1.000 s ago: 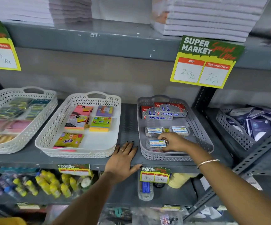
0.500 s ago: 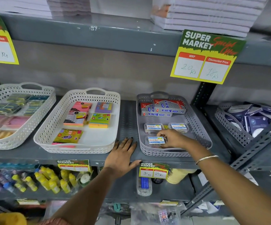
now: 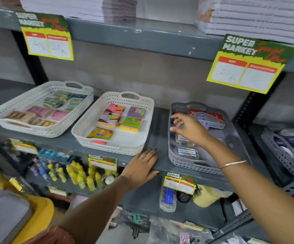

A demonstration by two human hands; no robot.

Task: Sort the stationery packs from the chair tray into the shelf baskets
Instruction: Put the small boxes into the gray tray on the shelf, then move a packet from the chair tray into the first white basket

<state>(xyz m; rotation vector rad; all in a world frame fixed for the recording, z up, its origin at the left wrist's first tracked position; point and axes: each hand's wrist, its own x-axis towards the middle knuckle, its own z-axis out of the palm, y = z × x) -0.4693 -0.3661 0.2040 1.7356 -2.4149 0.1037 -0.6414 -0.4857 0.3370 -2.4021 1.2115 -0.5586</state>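
Observation:
Three baskets stand on the grey shelf. The grey basket on the right holds red and silver staple boxes at the back and small clear packs with blue labels in front. My right hand hovers over the basket's left half, fingers spread, nothing in it. My left hand lies flat on the shelf edge between the grey basket and the middle white basket, which holds colourful sticky-note packs. The left white basket holds dark, pink and tan packs.
Price cards hang from the upper shelf under paper stacks. Another grey basket with dark blue packs stands at the far right. Yellow bottles fill the shelf below. A yellow chair with a grey tray shows at bottom left.
My right hand has let go of the clear pack at the basket's front and lifted toward the back left, fingers now spread. The view has swung to the left. My left hand stayed put.

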